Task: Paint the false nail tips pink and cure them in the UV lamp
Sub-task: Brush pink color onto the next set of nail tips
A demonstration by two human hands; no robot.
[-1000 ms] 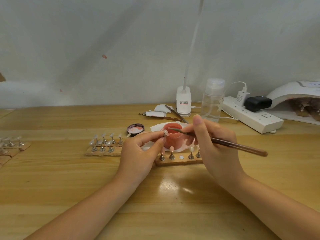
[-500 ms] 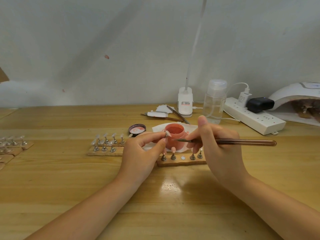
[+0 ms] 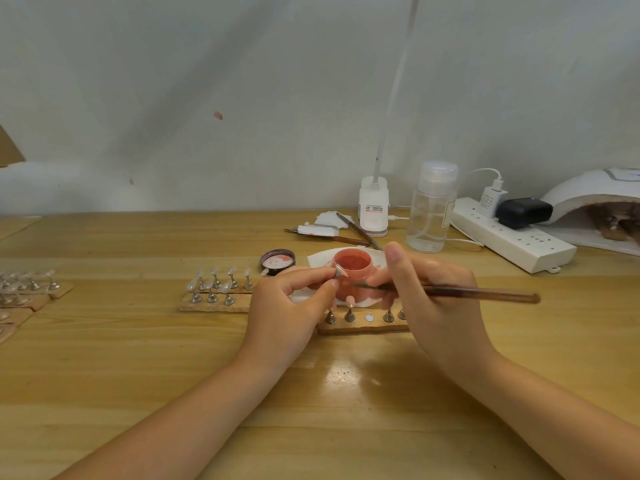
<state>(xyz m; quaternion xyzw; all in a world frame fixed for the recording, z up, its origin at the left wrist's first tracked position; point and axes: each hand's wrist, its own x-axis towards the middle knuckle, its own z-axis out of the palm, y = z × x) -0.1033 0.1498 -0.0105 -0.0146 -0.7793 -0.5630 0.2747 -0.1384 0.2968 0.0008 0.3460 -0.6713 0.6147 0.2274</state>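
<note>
The left hand (image 3: pixel 291 299) is pinching a small nail tip on its stand (image 3: pixel 337 271) between thumb and forefinger, holding it up just in front of the open pink gel pot (image 3: pixel 353 271). The right hand (image 3: pixel 429 299) is gripping a thin brown nail brush (image 3: pixel 460 293), its handle pointing out to the right and its bristle end reaching toward the held tip. The pot is sitting on a white paper pad (image 3: pixel 320 259), showing pink gel inside, and its dark lid (image 3: pixel 277 261) is lying face up just to the left with pink smears in it. Directly below the hands, a wooden holder strip (image 3: pixel 360 329) is carrying metal stands, one with a pink-coated tip (image 3: pixel 350 301). Further left, another wooden strip (image 3: pixel 214 304) is holding clear unpainted tips (image 3: pixel 216 280). At the far right of the desk (image 3: pixel 138 375), the white UV lamp (image 3: pixel 595 195) is standing with something brownish inside its opening, too blurred to make out.
</note>
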